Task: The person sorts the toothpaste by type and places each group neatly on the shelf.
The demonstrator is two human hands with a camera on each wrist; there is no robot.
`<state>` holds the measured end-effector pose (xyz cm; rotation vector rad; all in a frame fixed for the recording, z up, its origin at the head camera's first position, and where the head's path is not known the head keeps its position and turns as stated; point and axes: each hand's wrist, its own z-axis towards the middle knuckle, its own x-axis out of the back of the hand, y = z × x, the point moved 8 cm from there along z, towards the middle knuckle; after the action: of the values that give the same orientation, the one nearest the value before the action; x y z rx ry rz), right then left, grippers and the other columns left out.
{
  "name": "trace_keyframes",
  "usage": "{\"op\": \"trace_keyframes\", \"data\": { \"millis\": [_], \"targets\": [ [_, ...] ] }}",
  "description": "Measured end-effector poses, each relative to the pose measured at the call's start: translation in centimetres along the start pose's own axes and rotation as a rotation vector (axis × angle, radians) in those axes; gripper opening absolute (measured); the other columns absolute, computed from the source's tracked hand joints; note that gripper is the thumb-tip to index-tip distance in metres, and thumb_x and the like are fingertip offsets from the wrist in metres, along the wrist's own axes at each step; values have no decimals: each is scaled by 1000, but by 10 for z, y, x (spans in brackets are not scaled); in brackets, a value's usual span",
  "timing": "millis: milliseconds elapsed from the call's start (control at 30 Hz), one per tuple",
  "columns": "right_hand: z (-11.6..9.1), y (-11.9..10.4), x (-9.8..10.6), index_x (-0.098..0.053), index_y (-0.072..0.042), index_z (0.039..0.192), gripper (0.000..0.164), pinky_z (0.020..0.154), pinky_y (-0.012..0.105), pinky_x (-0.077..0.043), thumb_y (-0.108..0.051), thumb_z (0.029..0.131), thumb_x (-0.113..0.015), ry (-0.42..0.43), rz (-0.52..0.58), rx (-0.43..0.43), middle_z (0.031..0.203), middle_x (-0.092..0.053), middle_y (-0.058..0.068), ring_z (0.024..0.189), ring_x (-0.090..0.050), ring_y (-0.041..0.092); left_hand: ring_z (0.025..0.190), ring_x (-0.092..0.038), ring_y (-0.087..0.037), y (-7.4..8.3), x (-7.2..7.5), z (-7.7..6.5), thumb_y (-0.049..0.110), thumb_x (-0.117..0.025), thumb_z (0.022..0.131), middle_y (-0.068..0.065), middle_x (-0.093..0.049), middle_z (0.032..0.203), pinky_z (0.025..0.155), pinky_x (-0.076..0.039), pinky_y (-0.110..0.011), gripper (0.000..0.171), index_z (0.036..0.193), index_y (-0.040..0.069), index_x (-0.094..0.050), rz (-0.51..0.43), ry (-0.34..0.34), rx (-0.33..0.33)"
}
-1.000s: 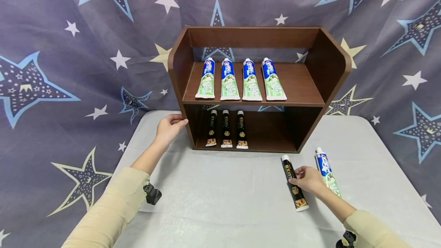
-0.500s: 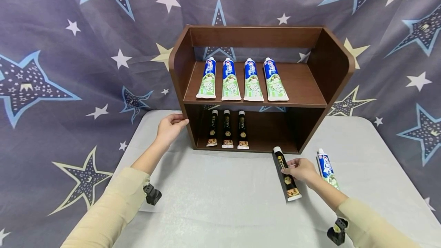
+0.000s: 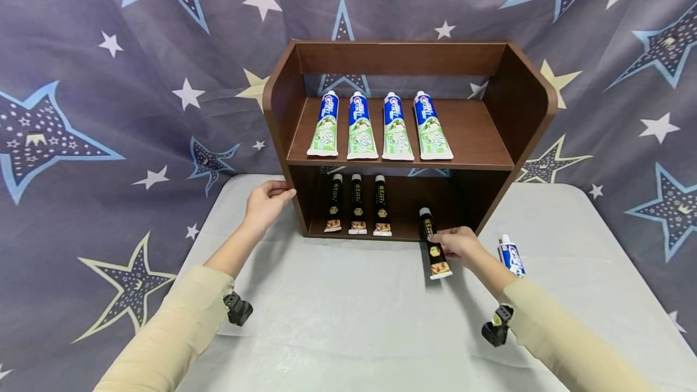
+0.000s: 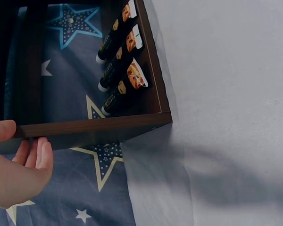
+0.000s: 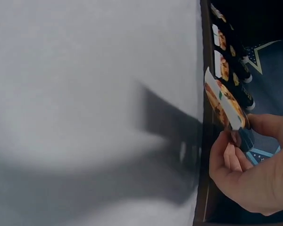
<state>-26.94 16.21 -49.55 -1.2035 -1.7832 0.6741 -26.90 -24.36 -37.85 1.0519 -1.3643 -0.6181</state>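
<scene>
My right hand (image 3: 457, 242) pinches a black toothpaste tube (image 3: 435, 253) between thumb and fingers. The tube's white cap end reaches into the lower compartment of the brown shelf (image 3: 403, 165), while its crimped end points back over the table. In the right wrist view, the picture end of that tube (image 5: 224, 103) faces the camera. My left hand (image 3: 267, 203) grips the shelf's left side panel; in the left wrist view the thumb lies on one side of the panel edge (image 4: 85, 126) and the fingers on the other. Three black tubes (image 3: 357, 207) lie side by side in the lower compartment.
On the upper level lie several blue-and-green toothpaste tubes (image 3: 362, 129) in a row. Another blue-and-green tube (image 3: 512, 257) lies on the white-covered table (image 3: 337, 313), right of the shelf, partly hidden by my right arm. A star-patterned curtain (image 3: 130, 156) hangs behind.
My right hand has carried the black tube left and away from me, from the table to the lower compartment's opening. The left hand stays on the shelf's side.
</scene>
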Motion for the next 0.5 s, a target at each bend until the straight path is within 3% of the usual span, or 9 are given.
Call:
{"op": "trace_keyframes", "data": {
  "millis": [300, 500],
  "targets": [
    [24, -12, -7, -54, 7, 116, 43, 60, 21, -48, -18, 84, -70, 88, 108, -87, 68, -48, -6, 60, -47, 6, 105, -59, -21, 0, -2, 0, 24, -59, 94, -18, -62, 121, 77, -45, -16, 40, 126, 1, -58, -7, 2, -4],
    [46, -17, -7, -57, 8, 120, 52, 52, 14, -49, -19, 80, -74, 199, 124, -48, 74, -56, -3, 52, -51, 2, 108, -59, -23, 0, -1, 0, 24, -59, 94, -18, -62, 121, 80, -45, -17, 39, 125, 1, -58, 4, 11, -11]
  ]
}}
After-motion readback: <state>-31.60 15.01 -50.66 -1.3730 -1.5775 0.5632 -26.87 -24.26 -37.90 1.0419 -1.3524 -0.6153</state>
